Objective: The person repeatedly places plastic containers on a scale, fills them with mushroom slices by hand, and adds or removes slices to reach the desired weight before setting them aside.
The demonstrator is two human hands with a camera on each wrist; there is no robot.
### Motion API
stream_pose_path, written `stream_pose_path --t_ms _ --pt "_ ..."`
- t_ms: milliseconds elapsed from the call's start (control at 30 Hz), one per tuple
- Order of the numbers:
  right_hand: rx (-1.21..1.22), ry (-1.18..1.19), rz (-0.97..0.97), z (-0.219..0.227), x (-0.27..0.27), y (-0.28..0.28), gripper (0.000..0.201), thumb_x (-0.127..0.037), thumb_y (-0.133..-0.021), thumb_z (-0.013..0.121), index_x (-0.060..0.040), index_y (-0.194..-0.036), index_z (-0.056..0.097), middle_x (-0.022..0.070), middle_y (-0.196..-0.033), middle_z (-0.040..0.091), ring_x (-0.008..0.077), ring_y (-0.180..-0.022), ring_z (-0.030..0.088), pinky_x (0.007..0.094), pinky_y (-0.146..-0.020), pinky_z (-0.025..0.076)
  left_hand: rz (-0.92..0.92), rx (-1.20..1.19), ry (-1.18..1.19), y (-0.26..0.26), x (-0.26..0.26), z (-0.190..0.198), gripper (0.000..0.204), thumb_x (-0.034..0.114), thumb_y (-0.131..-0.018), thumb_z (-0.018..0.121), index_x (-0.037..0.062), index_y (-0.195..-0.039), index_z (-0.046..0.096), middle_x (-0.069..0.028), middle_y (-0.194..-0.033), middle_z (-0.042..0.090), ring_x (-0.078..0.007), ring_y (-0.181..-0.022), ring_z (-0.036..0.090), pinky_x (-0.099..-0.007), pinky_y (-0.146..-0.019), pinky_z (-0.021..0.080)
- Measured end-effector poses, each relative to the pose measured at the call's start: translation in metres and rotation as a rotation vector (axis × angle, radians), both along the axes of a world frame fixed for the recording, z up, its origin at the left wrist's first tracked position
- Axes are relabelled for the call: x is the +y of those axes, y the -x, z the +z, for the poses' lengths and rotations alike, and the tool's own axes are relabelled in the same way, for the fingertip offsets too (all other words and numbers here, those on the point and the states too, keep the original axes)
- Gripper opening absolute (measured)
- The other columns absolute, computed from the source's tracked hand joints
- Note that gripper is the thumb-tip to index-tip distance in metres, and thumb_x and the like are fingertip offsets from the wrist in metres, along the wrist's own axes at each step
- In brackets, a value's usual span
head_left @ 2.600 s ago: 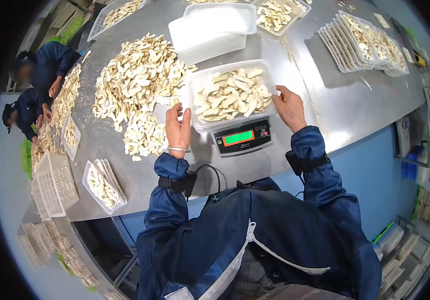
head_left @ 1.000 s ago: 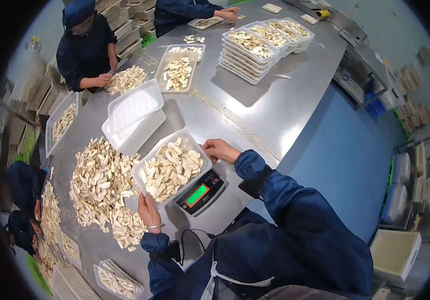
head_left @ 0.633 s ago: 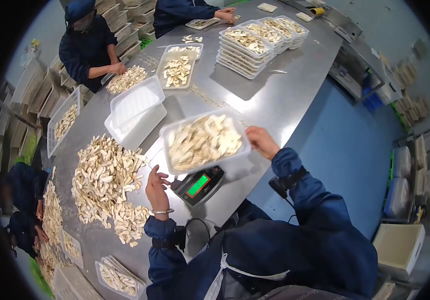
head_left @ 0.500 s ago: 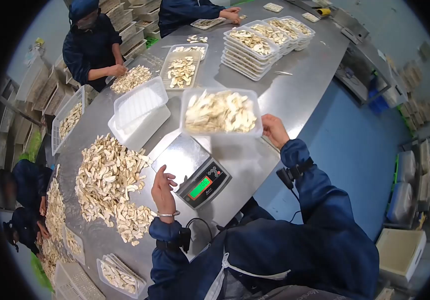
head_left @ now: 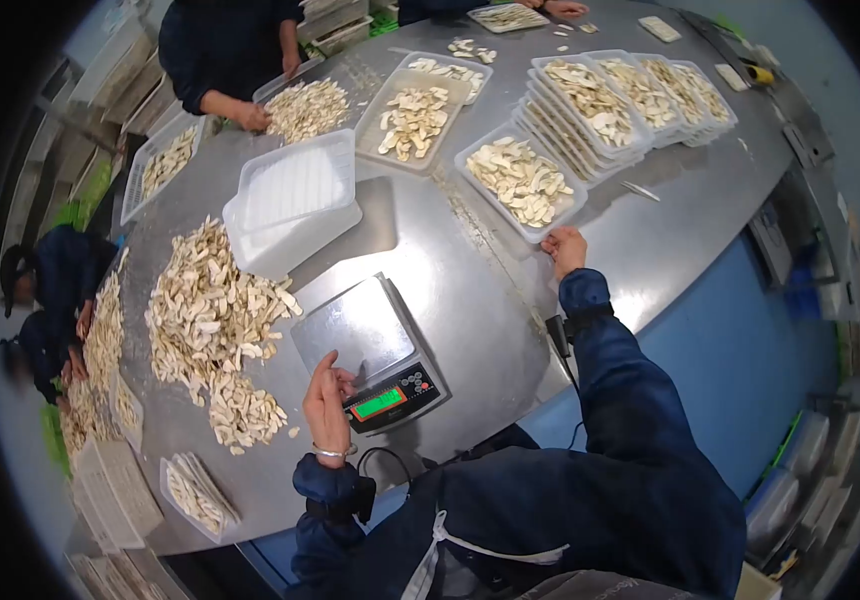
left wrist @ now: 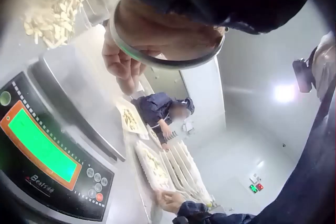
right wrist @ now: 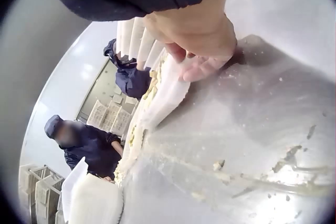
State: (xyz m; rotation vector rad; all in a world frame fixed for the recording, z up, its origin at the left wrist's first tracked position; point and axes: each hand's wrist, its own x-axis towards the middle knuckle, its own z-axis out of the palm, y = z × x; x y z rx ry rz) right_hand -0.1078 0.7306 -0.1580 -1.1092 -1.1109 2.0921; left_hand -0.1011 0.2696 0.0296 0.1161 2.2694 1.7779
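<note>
At the front of the stacked trays, my right hand [head_left: 565,252] holds the near corner of a white tray [head_left: 562,213] of pale slices. The right wrist view shows my fingers curled at the wall of this tray [right wrist: 170,95]. My left hand [head_left: 328,408] hovers by the left edge of the scale, fingers loosely bent and holding nothing. The bare metal plate [head_left: 355,325] of the scale faces up, and its green display [head_left: 378,403] is lit. Close in the left wrist view are the display [left wrist: 42,145] and my left hand [left wrist: 123,61].
Left of the scale lies a large heap of slices [head_left: 210,310]. Behind it stand stacked white containers [head_left: 295,235]. Full trays [head_left: 590,105] are stacked at the back right, a thin tool [head_left: 642,190] beside them. Other people work across the table and at the left.
The filled tray has moved from the scale to the right, up against the stacked trays, with my right hand on it. My left hand has let go of it and stays near the scale.
</note>
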Motion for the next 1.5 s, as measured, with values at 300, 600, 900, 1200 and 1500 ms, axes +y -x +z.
stream_pose_path --t_ms 300,600,900,1200,1500 --pt "-0.349 -0.945 0.228 0.013 0.018 -0.011 0.037 -0.008 -0.086 0.058 0.0007 -0.121 0.051 0.0101 -0.093 0.064 0.017 -0.074 0.062 0.027 -0.067 0.051 0.061 -0.095 -0.026 -0.009 0.003 -0.016 0.042 0.029 -0.1 0.042 -0.0029 -0.126 0.051 -0.003 -0.085 0.059 -0.0073 -0.07 0.051 -0.0209 -0.064 0.042" --pt "-0.023 -0.957 0.807 0.157 -0.163 0.154 0.046 -0.024 -0.082 0.063 -0.0004 -0.12 0.051 0.0128 -0.083 0.066 0.0195 -0.064 0.065 0.0303 -0.062 0.05 0.131 -0.032 -0.011 -0.024 -0.022 0.0 0.04 0.028 -0.101 0.04 -0.0026 -0.123 0.055 -0.0033 -0.084 0.06 -0.0068 -0.071 0.05 -0.0216 -0.065 0.041" --pt "-0.187 -0.922 0.812 0.118 -0.194 0.253 0.02 -0.015 -0.08 0.064 0.0025 -0.089 0.064 0.0089 -0.072 0.064 0.0147 -0.063 0.063 0.029 -0.055 0.051 0.357 -0.03 0.011 -0.056 -0.081 0.003 0.035 0.021 -0.097 0.046 -0.0027 -0.122 0.055 -0.0053 -0.083 0.06 -0.0107 -0.072 0.053 -0.0245 -0.067 0.045" --pt "0.219 -1.174 1.251 0.155 -0.221 0.171 0.023 -0.016 -0.078 0.063 0.0001 -0.094 0.066 0.0162 -0.077 0.066 0.0284 -0.068 0.063 0.0363 -0.065 0.049 0.139 0.64 0.521 -0.029 -0.065 0.014 0.053 0.017 -0.077 0.067 0.0011 -0.125 0.05 -0.0181 -0.129 0.047 -0.0385 -0.122 0.041 -0.0435 -0.103 0.031" --pt "0.291 -1.874 1.032 0.189 -0.264 0.167 0.016 -0.009 -0.075 0.06 -0.0044 -0.09 0.064 0.0123 -0.088 0.061 0.0322 -0.081 0.057 0.0427 -0.075 0.047 -0.437 0.501 0.684 -0.029 -0.03 -0.037 0.053 0.031 -0.069 0.075 0.0132 -0.117 0.06 -0.0096 -0.136 0.044 -0.0335 -0.135 0.029 -0.0611 -0.109 0.013"
